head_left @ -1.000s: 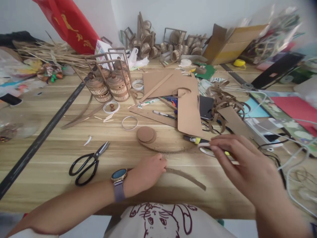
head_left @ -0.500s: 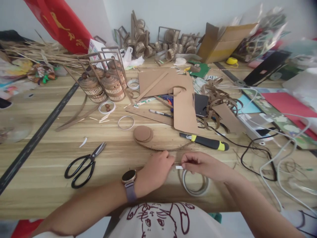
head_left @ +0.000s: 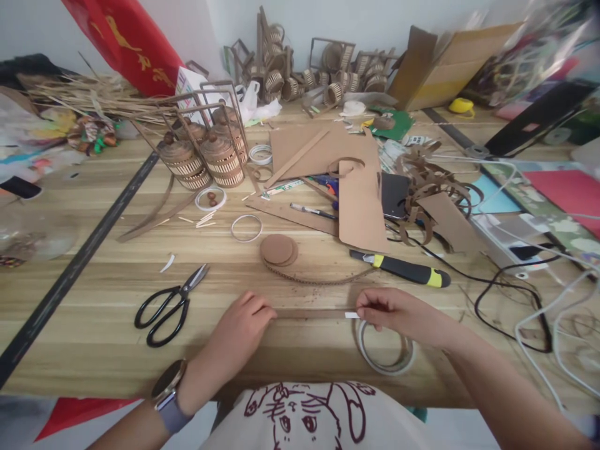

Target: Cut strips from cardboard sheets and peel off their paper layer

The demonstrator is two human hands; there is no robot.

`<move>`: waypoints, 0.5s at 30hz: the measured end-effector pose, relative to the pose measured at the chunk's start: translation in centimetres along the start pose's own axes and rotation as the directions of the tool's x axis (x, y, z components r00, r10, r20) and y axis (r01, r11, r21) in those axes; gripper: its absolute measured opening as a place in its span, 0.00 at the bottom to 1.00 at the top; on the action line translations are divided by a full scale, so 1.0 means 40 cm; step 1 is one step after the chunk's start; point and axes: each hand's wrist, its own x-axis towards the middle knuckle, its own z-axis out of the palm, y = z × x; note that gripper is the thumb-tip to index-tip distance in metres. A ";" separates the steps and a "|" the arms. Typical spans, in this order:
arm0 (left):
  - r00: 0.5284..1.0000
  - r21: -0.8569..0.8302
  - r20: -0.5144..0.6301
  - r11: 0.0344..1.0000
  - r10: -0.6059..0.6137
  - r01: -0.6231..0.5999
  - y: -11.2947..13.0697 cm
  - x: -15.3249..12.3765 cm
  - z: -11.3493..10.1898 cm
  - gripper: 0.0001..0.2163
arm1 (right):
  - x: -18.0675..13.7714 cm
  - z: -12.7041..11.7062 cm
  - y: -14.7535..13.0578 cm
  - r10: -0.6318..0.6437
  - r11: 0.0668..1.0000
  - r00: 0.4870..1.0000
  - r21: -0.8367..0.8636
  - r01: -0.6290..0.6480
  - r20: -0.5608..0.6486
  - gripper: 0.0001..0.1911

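Note:
A thin brown cardboard strip [head_left: 309,313] lies flat near the front edge of the wooden table [head_left: 94,300]. My left hand [head_left: 239,334] presses its fingertips on the strip's left end. My right hand [head_left: 398,314] pinches the strip's right end, where a small white tab of tape shows. Under that hand a roll of white tape [head_left: 385,354] hangs down and rests on the table. A corrugated cardboard arc [head_left: 319,279] and stacked round cardboard discs [head_left: 278,249] lie just beyond the strip.
Black scissors [head_left: 169,304] lie to the left, a black-and-yellow utility knife [head_left: 403,269] to the right. Cardboard sheets [head_left: 359,203], woven cardboard lanterns [head_left: 204,159], white rings, a black ruler [head_left: 79,262] and tangled cables [head_left: 525,300] crowd the table behind.
My right hand came from the far right with the tape roll to the strip. My left hand then slid left along the strip, away from the right hand.

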 end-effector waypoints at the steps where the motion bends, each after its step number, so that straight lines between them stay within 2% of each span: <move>1: 1.000 -0.017 -0.016 1.000 0.007 -0.007 -0.001 -0.002 0.002 0.12 | 0.000 -0.001 -0.002 -0.007 1.000 1.000 -0.027 0.006 -0.010 0.15; 5: 1.000 -0.076 -0.017 0.997 0.018 -0.020 0.021 0.011 0.015 0.11 | 0.002 0.003 -0.016 -0.012 0.992 0.999 -0.128 0.005 -0.049 0.14; 10: 1.000 -0.091 0.004 0.996 0.012 -0.012 0.072 0.040 0.037 0.09 | 0.017 0.028 -0.051 0.009 0.986 1.000 -0.166 -0.012 -0.020 0.10; 15: 1.000 -0.107 -0.007 0.994 -0.009 0.008 0.104 0.059 0.039 0.06 | 0.032 0.069 -0.112 -0.059 0.980 0.998 -0.192 0.051 -0.037 0.09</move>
